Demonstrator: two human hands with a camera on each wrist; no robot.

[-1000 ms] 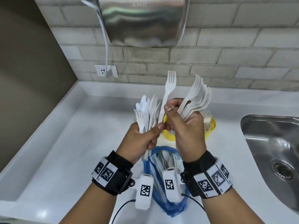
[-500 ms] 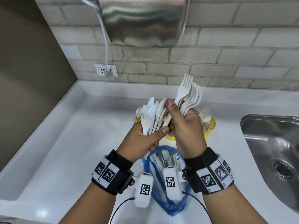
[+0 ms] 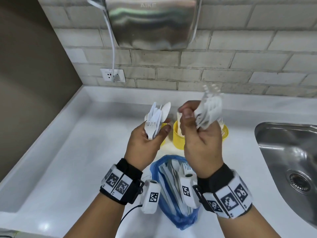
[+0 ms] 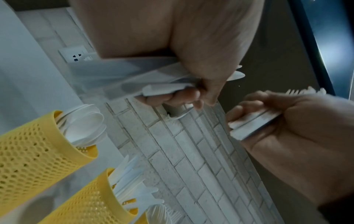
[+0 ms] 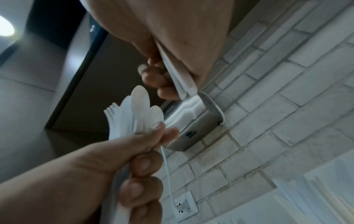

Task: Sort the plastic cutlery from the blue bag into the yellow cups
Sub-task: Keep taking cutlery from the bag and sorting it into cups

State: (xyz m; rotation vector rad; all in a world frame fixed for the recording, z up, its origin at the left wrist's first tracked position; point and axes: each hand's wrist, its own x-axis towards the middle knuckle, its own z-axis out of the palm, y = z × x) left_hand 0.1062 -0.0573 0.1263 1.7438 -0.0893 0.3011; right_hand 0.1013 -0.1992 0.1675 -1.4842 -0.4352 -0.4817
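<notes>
**Two fistfuls of white cutlery held above three yellow cups**

Holding a mixed bunch of plastic cutlery (image 3: pixel 155 120), the left hand (image 3: pixel 145 141) has its fingers and thumb curled round the handles; one fork, one spoon bowl and at least one serrated knife blade can be made out, but the full number in the bunch cannot be counted. The right hand (image 3: pixel 199 140) grips a second bundle, the forks (image 3: pixel 210 110), tines up and blurred, too smeared to count. The two hands are apart, side by side, both raised over the counter (image 3: pixel 72 162).

Just behind and below the hands stand the yellow cups (image 3: pixel 179 138). The left wrist view shows three of them in a row: the spoon cup (image 4: pixel 32 145) with rounded bowls sticking out, the knife cup (image 4: pixel 91 201) with flat blades, and a third whose rim barely shows at the bottom edge, with fork tines poking from it. In the head view the left hand hides most of one cup.

Nearer the person lies the blue bag (image 3: pixel 171 194), one only, open at the top, with more white cutlery inside, among it one fork head.

To the right is one steel sink (image 3: pixel 288 158) with its drain. On the tiled wall hangs one metal hand dryer (image 3: pixel 152 23), its white cord (image 3: pixel 112 48) running down to one wall socket (image 3: pixel 112 75).
</notes>
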